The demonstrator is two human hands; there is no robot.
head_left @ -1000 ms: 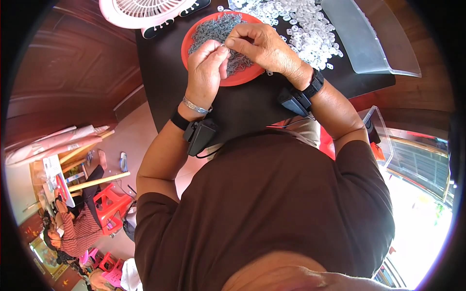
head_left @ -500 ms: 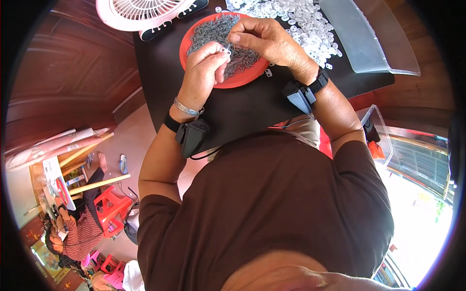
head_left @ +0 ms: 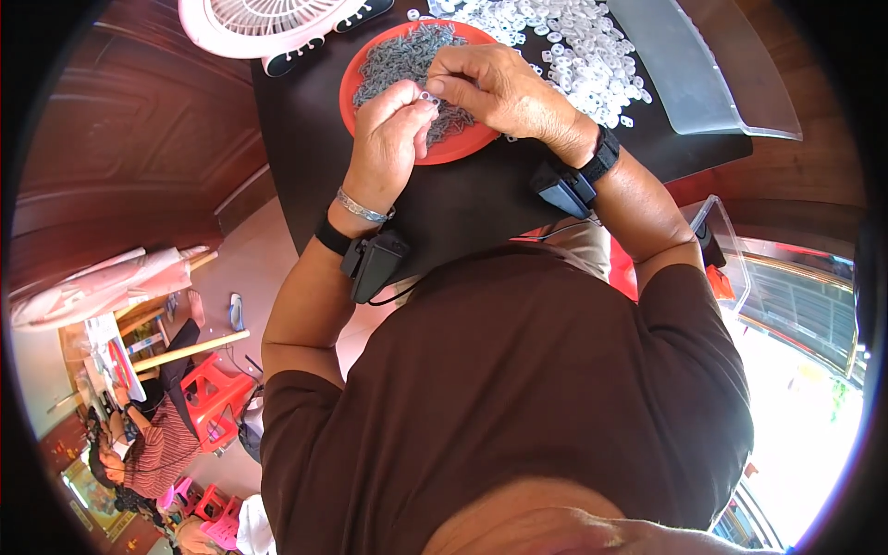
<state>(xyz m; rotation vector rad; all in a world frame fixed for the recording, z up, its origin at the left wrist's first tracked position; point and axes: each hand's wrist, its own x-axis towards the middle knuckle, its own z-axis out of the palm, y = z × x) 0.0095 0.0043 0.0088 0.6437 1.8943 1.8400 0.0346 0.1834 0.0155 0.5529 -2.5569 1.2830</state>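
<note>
Over an orange-red round tray [head_left: 472, 148] heaped with small grey screws [head_left: 400, 63], my two hands meet. Between thumb and forefinger, my left hand [head_left: 387, 134] pinches a small white plastic piece with holes [head_left: 428, 97]. My right hand [head_left: 490, 91] is closed in a pinch, its fingertips right beside that piece. What the right fingers hold, if anything, is too small and hidden to name. Many loose white plastic pieces [head_left: 592, 65] lie in a spread pile beyond my right hand.
A pink fan [head_left: 268, 23] stands at the table's far left. A translucent plastic bin [head_left: 680, 83] lies at the far right of the dark table [head_left: 453, 208]. On the floor at left are a red stool [head_left: 215, 398] and another person in a striped top [head_left: 162, 449].
My right hand has come slightly left and down, bringing its fingertips against the white piece in my left hand. The left hand has hardly moved.
</note>
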